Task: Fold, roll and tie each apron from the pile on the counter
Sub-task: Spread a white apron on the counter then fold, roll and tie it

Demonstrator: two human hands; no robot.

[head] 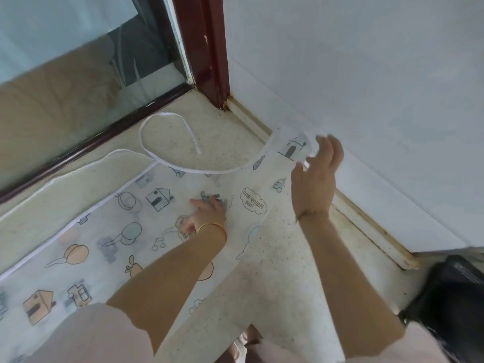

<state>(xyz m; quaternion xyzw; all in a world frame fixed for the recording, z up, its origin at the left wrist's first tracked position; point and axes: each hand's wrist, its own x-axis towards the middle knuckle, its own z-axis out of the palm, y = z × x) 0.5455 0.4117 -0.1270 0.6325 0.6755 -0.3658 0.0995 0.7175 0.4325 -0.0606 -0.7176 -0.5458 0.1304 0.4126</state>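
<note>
Though flat under left grip (pixel 207 215), apron (pixel 104 226) corner in right grip (pixel 315 178).

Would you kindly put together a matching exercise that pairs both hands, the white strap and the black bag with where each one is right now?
Things:
1. left hand
2. right hand
3. white strap
4. black bag

Places:
A. looped on the bare counter near the window frame
B. at the lower right edge of the view
C. pressing flat on the printed apron
D. raised beside the wall, at the apron's far corner

Pairs: 1-C, 2-D, 3-A, 4-B.
</note>
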